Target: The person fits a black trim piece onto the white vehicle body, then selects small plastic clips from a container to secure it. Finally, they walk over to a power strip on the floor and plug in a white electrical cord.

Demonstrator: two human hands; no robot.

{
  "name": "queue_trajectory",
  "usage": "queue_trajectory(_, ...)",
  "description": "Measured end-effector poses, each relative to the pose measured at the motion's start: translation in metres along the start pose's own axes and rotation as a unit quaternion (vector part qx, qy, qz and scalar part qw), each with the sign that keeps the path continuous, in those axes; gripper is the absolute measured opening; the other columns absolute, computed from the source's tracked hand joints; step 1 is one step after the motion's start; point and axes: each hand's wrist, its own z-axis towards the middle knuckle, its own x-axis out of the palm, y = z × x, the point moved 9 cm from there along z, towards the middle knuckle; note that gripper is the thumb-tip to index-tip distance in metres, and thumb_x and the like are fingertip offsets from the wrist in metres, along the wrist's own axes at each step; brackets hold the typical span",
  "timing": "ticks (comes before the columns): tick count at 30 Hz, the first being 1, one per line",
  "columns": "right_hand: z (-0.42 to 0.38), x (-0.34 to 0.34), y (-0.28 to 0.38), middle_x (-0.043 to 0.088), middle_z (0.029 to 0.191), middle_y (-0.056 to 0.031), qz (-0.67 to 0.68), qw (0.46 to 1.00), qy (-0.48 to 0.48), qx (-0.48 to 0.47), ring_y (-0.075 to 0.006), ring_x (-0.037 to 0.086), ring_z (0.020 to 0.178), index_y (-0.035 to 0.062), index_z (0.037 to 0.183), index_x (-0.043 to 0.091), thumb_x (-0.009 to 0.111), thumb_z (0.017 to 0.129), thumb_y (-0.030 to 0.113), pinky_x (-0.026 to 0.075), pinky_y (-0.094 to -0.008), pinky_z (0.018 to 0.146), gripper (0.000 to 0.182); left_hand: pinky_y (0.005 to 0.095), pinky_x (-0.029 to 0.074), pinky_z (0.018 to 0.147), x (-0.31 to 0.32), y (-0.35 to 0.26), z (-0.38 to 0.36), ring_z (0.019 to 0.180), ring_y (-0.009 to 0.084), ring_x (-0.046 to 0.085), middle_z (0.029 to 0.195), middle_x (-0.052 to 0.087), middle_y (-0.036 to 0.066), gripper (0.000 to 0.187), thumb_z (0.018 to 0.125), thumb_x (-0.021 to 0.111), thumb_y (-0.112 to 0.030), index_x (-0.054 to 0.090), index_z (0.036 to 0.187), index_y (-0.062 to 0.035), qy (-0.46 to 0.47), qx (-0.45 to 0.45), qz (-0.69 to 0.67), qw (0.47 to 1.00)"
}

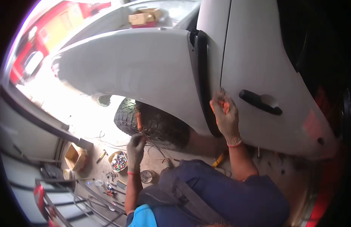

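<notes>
While the gloved right hand [226, 123] was raised by the lower left edge of the white door [255, 56], fingers curled, the gloved left hand [135, 153] was bunched just below an orange tool [139, 120] beside the tyre [160, 126]; whether either hand gripped anything could not be told. On the floor [139, 164], a hammer [101, 156] lay between an open box [82, 160] and a tub [109, 158] of coloured pieces.

The right hand [225, 115] looks blurred; the fender [133, 64] partly hides the tire [164, 128].
</notes>
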Motion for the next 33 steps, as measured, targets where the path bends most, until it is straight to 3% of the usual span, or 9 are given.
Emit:
queue_trajectory(8, 0.059, 0.047, 0.076, 0.065, 0.132, -0.023, -0.312, 0.922, -0.183, -0.139, -0.0321, 0.066, 0.12, -0.0061, 0.14, 0.053, 0.08, 0.09, 0.018, 0.053, -0.0404, 0.103, 0.062, 0.0292, 0.056, 0.078, 0.071, -0.161, 0.107, 0.086, 0.0133, 0.071, 0.099, 0.077, 0.008, 0.015, 0.095, 0.071, -0.007, 0.072, 0.107, 0.0021, 0.171, 0.226, 0.046, 0.958)
queue_trajectory(14, 0.092, 0.068, 0.091, 0.065, 0.132, -0.023, -0.462, 0.839, -0.247, -0.147, -0.0334, 0.065, 0.123, -0.0052, 0.141, 0.053, 0.083, 0.084, 0.026, 0.051, -0.0405, 0.105, 0.072, 0.0299, 0.057, 0.078, 0.109, -0.233, 0.116, 0.088, 0.017, 0.074, 0.099, 0.077, 0.01, 0.017, 0.089, 0.075, -0.004, 0.074, 0.107, -0.0018, 0.233, 0.354, 0.011, 0.906)
queue_trajectory(18, 0.095, 0.061, 0.085, 0.065, 0.132, -0.0227, -0.472, 0.831, -0.253, -0.15, -0.0334, 0.064, 0.124, -0.0043, 0.142, 0.053, 0.082, 0.085, 0.024, 0.049, -0.0414, 0.107, 0.07, 0.0346, 0.058, 0.072, 0.126, -0.256, 0.123, 0.082, 0.0264, 0.074, 0.095, 0.075, 0.01, 0.015, 0.088, 0.078, -0.007, 0.073, 0.101, -0.007, 0.231, 0.415, -0.03, 0.879)
queue_trajectory(19, 0.096, 0.062, 0.086, 0.067, 0.127, -0.0175, -0.47, 0.833, -0.239, -0.165, -0.026, 0.066, 0.114, -0.0036, 0.142, 0.053, 0.08, 0.086, 0.017, 0.051, -0.0369, 0.101, 0.066, 0.0349, 0.058, 0.071, 0.128, -0.262, 0.123, 0.08, 0.0266, 0.074, 0.093, 0.075, 0.01, 0.015, 0.087, 0.078, -0.007, 0.072, 0.102, -0.0074, 0.22, 0.445, -0.051, 0.867)
queue_trajectory(20, 0.099, 0.064, 0.09, 0.069, 0.122, -0.0124, -0.471, 0.834, -0.223, -0.179, -0.0186, 0.068, 0.104, -0.0029, 0.143, 0.052, 0.078, 0.088, 0.011, 0.054, -0.0323, 0.095, 0.062, 0.0349, 0.058, 0.071, 0.135, -0.263, 0.125, 0.08, 0.0266, 0.074, 0.093, 0.075, 0.01, 0.015, 0.087, 0.078, -0.007, 0.072, 0.102, -0.0074, 0.221, 0.439, -0.063, 0.869)
queue_trajectory(23, 0.098, 0.062, 0.096, 0.067, 0.122, -0.0113, -0.424, 0.87, -0.236, -0.087, -0.0157, 0.066, 0.106, -0.0032, 0.143, 0.051, 0.073, 0.088, 0.002, 0.053, -0.0309, 0.095, 0.059, 0.0328, 0.058, 0.076, 0.157, -0.261, 0.141, 0.086, 0.0224, 0.075, 0.098, 0.076, 0.009, 0.02, 0.087, 0.076, -0.004, 0.074, 0.107, -0.0087, 0.267, 0.313, -0.201, 0.889)
queue_trajectory(25, 0.101, 0.061, 0.094, 0.067, 0.123, -0.012, -0.4, 0.887, -0.208, -0.096, -0.016, 0.066, 0.106, -0.0041, 0.143, 0.05, 0.071, 0.088, -0.001, 0.053, -0.031, 0.095, 0.06, 0.033, 0.057, 0.074, 0.147, -0.29, 0.124, 0.083, 0.0243, 0.074, 0.101, 0.075, 0.009, 0.023, 0.085, 0.077, -0.002, 0.073, 0.106, -0.0092, 0.116, 0.531, -0.045, 0.838)
queue_trajectory(29, 0.105, 0.057, 0.089, 0.065, 0.122, -0.012, -0.292, 0.934, -0.193, -0.066, -0.0147, 0.065, 0.103, -0.0072, 0.144, 0.049, 0.077, 0.085, 0.003, 0.055, -0.0305, 0.091, 0.066, 0.0332, 0.056, 0.07, 0.154, -0.288, 0.134, 0.08, 0.025, 0.073, 0.101, 0.074, 0.009, 0.027, 0.083, 0.078, 0.001, 0.071, 0.108, -0.0081, 0.131, 0.531, -0.096, 0.831)
queue_trajectory(33, 0.101, 0.066, 0.095, 0.064, 0.122, -0.0125, -0.303, 0.928, -0.2, -0.086, -0.0149, 0.065, 0.099, -0.0067, 0.147, 0.045, 0.072, 0.085, -0.007, 0.056, -0.0286, 0.085, 0.068, 0.0326, 0.055, 0.065, 0.159, -0.271, 0.139, 0.076, 0.0244, 0.071, 0.1, 0.073, 0.01, 0.033, 0.08, 0.08, 0.003, 0.07, 0.109, -0.0064, 0.205, 0.44, -0.243, 0.84)
